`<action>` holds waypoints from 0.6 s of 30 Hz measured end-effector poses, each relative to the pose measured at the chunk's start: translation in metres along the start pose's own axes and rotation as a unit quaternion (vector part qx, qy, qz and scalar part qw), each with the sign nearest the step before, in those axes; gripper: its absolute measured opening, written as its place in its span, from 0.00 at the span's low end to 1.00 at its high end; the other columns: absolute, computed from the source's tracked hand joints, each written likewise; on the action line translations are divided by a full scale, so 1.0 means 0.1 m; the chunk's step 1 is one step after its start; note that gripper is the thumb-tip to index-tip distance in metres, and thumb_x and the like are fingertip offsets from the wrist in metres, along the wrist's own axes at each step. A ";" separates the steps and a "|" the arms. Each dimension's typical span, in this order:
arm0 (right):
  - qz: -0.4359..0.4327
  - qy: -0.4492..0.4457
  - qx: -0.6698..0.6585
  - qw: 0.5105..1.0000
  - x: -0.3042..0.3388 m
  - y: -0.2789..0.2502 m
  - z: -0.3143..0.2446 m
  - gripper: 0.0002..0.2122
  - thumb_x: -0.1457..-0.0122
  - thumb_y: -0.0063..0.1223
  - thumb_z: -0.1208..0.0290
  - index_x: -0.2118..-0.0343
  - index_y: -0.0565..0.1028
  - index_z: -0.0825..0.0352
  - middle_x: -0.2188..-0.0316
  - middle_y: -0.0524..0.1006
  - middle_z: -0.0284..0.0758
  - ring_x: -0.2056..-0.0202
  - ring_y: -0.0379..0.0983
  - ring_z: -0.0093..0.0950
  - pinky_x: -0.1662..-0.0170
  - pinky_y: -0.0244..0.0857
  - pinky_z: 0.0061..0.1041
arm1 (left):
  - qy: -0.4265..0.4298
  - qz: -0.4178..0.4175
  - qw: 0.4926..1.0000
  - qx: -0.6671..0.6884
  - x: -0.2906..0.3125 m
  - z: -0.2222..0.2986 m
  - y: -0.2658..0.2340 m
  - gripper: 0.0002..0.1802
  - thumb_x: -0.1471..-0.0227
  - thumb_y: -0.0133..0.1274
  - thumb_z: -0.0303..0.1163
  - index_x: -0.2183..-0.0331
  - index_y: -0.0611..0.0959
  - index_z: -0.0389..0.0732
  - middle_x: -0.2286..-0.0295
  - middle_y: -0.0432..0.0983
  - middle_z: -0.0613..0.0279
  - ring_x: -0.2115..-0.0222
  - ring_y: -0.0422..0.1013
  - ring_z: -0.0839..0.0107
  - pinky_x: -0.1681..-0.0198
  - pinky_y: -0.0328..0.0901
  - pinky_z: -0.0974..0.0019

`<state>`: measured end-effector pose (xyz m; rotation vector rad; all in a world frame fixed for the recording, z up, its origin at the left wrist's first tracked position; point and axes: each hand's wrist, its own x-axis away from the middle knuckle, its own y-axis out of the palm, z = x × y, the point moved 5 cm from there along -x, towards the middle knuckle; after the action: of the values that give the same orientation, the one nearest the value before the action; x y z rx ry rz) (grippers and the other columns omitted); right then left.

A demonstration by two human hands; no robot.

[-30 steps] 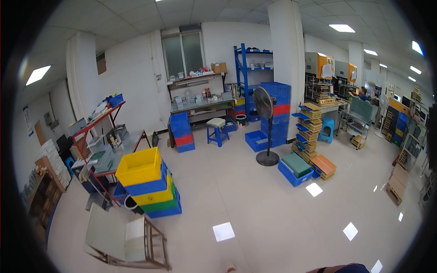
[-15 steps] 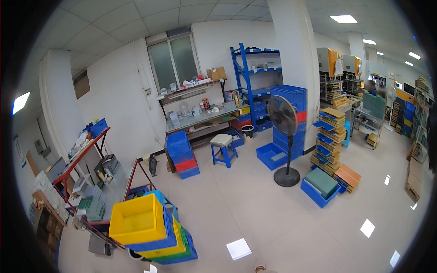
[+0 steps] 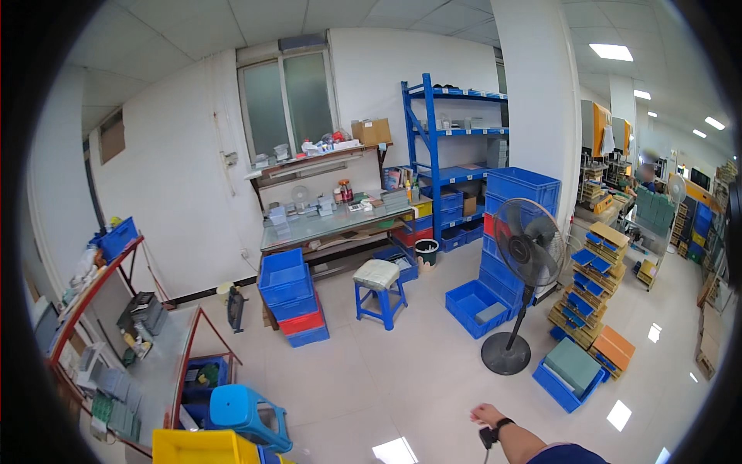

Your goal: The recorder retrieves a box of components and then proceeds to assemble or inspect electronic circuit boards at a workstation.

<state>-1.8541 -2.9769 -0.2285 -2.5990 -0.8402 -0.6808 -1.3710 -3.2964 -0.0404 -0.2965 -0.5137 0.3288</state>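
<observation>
From my end I have the right hand (image 3: 485,415) low in the head view, its forearm coming up from the bottom edge out of a dark blue sleeve (image 3: 568,455). A black band (image 3: 504,423) circles the wrist, with a small dark device (image 3: 488,439) beside it. The fingers look loosely bent and point toward my left; at this size I can't tell whether they are spread or pressed together. The left hand is out of my view, so I can't tell how its fingers stand.

Nearest the right hand in my picture, though apart from it, stands the black standing fan (image 3: 529,243), upright on a round base. To its right on the floor sits a blue crate (image 3: 564,393) bearing a grey-green block (image 3: 574,362), just beside an orange slab (image 3: 616,350) and a stack of tan boards (image 3: 589,290). Behind the fan I see tall blue crates (image 3: 523,185) by the pillar, with an open blue bin (image 3: 464,304) at their foot.

Farther left I have a blue stool with a pale cushion (image 3: 376,274), a stack of blue and red crates (image 3: 297,313) and a glass-topped bench (image 3: 332,220) below the window (image 3: 287,104). A yellow crate (image 3: 201,448) is cut by the lower edge.
</observation>
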 end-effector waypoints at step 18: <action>-0.076 0.027 0.605 0.792 -3.12 -1.23 0.16 0.14 0.51 0.50 0.58 0.61 0.77 0.53 0.66 0.80 0.31 0.63 0.76 0.31 0.60 0.68 0.33 | 0.139 -0.036 0.963 -0.227 -6.26 0.90 -2.46 0.25 0.44 0.46 0.46 0.51 0.73 0.41 0.56 0.74 0.53 0.57 0.72 0.57 0.56 0.67 0.59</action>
<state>-2.1464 -3.0179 -0.3877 -1.3402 -0.9986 -0.1074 -1.8748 -3.7384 -0.1463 -0.7560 -0.3166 0.0909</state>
